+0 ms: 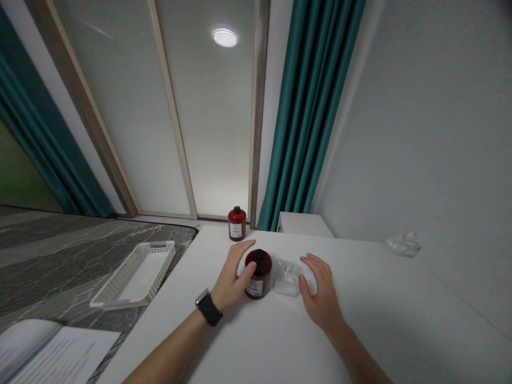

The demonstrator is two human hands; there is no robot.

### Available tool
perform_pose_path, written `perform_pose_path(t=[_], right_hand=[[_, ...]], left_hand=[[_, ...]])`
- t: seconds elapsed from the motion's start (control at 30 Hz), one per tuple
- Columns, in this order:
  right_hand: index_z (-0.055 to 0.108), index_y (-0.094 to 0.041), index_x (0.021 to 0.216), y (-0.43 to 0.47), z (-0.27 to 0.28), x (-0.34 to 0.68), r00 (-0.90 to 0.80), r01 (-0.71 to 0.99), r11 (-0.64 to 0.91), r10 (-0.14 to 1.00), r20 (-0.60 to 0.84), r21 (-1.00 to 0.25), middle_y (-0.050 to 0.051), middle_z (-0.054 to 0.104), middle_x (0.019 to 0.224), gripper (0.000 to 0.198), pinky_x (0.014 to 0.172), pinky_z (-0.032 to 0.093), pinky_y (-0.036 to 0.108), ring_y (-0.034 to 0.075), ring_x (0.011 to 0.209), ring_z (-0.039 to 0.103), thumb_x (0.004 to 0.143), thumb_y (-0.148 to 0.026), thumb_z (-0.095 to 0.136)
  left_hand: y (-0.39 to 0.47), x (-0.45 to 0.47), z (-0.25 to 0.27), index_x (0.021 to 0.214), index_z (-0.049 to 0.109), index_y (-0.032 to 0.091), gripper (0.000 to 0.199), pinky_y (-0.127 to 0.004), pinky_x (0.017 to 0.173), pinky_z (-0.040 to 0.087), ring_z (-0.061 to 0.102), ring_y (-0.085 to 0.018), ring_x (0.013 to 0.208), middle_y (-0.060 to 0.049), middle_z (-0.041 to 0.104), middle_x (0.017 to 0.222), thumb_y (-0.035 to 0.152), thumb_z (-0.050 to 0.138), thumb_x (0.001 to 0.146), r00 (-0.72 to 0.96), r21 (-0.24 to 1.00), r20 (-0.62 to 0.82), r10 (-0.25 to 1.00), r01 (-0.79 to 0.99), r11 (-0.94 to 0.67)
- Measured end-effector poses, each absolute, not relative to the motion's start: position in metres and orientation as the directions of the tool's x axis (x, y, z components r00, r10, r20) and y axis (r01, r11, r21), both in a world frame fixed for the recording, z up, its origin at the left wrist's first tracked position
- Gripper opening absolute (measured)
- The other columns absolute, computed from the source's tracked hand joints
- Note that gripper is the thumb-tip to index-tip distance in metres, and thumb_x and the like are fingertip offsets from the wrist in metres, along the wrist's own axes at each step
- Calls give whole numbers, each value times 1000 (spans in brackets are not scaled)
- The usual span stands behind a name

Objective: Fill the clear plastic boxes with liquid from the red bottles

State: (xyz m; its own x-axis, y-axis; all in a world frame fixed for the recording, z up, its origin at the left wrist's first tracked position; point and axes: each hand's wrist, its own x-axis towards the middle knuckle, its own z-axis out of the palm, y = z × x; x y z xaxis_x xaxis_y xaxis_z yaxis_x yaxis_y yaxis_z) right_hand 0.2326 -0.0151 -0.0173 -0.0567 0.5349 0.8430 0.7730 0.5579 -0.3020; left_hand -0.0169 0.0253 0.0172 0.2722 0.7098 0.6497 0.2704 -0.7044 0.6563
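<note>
A dark red-brown bottle (pixel 262 269) with a black cap and a white label stands upright on the white table. Beside it, my left hand (pixel 234 274) is open, its fingers stretched out past the bottle's left side. The thumb overlaps the front of the bottle; whether it touches is hard to tell. A clear plastic item (pixel 287 277) lies just right of the bottle, its exact kind unclear. My right hand (pixel 320 290) hovers to the right of this item, open, with thumb and fingers apart and nothing held. A similar red bottle (pixel 237 226) stands at the table's far edge.
Crumpled clear plastic (pixel 404 244) lies at the right, near the wall. Left of the white table (pixel 256 346), a white perforated basket (pixel 110 296) and an open book (pixel 64 352) rest on a dark striped surface. A white cabinet (pixel 306 224) stands behind the table.
</note>
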Motion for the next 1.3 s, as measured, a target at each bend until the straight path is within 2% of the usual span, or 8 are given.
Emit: perform_pose_path(t=[0.13,0.37,0.43,0.53,0.7,0.9,1.1,1.3], right_hand=[[54,-19,126,-20,-8,223,-106,787,579,467,878,-213,12,66,113,35,95,49,49,28,113,59,92,-12,50],[51,-18,132,-24,10,194,-348,698,716,338,874,1,9,72,110,48,103,43,51,25,113,62,87,-3,52],[48,-18,135,-24,15,186,-338,681,730,372,865,-47,11,71,113,48,96,48,49,26,111,63,89,-6,52],[44,-21,140,-25,18,174,-266,658,720,496,827,-220,12,67,118,50,89,54,46,26,109,63,92,-11,51],[38,-27,144,-31,7,157,-142,566,676,643,753,-471,12,60,128,54,98,53,49,27,120,58,92,-18,52],[35,-26,145,-37,-15,150,-13,456,549,791,611,-701,13,52,143,59,101,52,47,29,130,54,91,-27,58],[30,-27,149,-37,-19,150,-23,329,463,875,483,-823,13,43,153,64,115,38,52,28,140,44,92,-28,58],[32,-27,147,-35,-22,150,-4,274,456,881,473,-847,14,46,150,64,115,38,54,29,139,46,91,-33,62]], left_hand=[[27,-12,22,126,61,22,31,-46,106,42,54,-26,120,-11,64,125,27,55,96,293,653,649,702,259,-712],[34,-8,30,106,72,20,19,-41,96,48,62,-24,103,-9,71,104,24,65,89,235,739,601,764,201,-643],[32,-11,32,105,73,20,19,-40,94,49,63,-23,101,-8,71,102,24,67,87,235,768,573,785,178,-615],[29,-15,33,101,75,21,18,-40,92,50,63,-23,97,-7,70,97,28,70,85,241,810,532,812,137,-571],[28,-21,35,97,77,19,26,-38,85,50,62,-23,87,-7,67,87,38,77,79,316,853,478,819,54,-519],[26,-25,40,112,74,23,29,-40,93,46,60,-24,98,-8,66,99,38,70,88,496,841,462,735,19,-541],[25,-25,45,109,74,26,23,-44,103,42,55,-26,110,-9,58,109,37,66,90,501,790,492,712,87,-607],[21,-23,49,102,73,24,20,-47,106,40,53,-29,115,-10,58,109,37,69,88,481,785,493,725,113,-609]])
